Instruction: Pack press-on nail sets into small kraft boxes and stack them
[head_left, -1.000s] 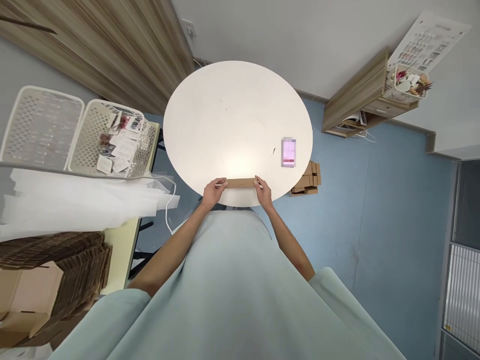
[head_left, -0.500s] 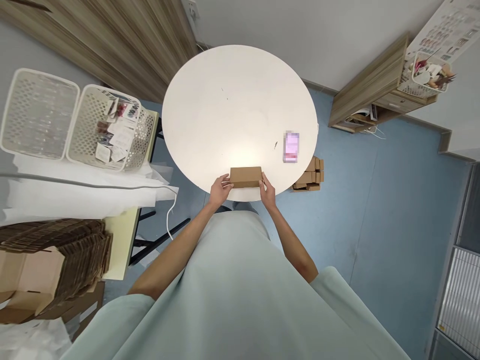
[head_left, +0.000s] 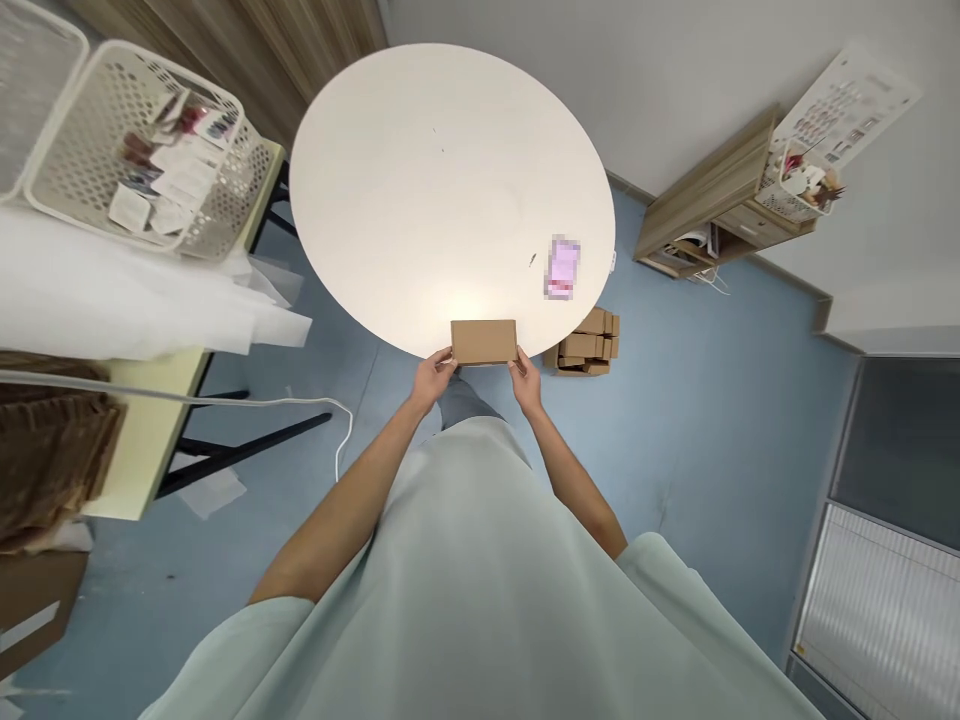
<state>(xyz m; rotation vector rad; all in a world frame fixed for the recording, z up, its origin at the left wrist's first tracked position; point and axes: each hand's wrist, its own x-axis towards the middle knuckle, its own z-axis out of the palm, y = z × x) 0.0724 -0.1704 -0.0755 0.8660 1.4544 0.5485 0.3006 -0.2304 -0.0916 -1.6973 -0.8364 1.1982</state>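
Observation:
A small brown cardboard box (head_left: 484, 342), with its lid closed, is held between my two hands at the near edge of the round white table (head_left: 450, 190). My left hand (head_left: 434, 378) grips the box's left end near its front corner. On the opposite end, my right hand (head_left: 525, 381) pinches the front right corner. The box overlaps the table's rim in view; whether it touches the tabletop I cannot tell. A blurred pink and purple item (head_left: 562, 267) lies on the table to the right of the box.
Several brown boxes (head_left: 589, 345) are piled low beside the table's right edge. At left, a side table (head_left: 120, 470) bears a white perforated basket (head_left: 67, 150) of small packets, white sheets (head_left: 112, 280) and stacked cardboard (head_left: 60, 440). A white cable (head_left: 262, 402) hangs off it.
My view has shifted and turned, so the side table sits farther left. The box has moved nearer the table's rim, still between both hands, and more of its top shows.

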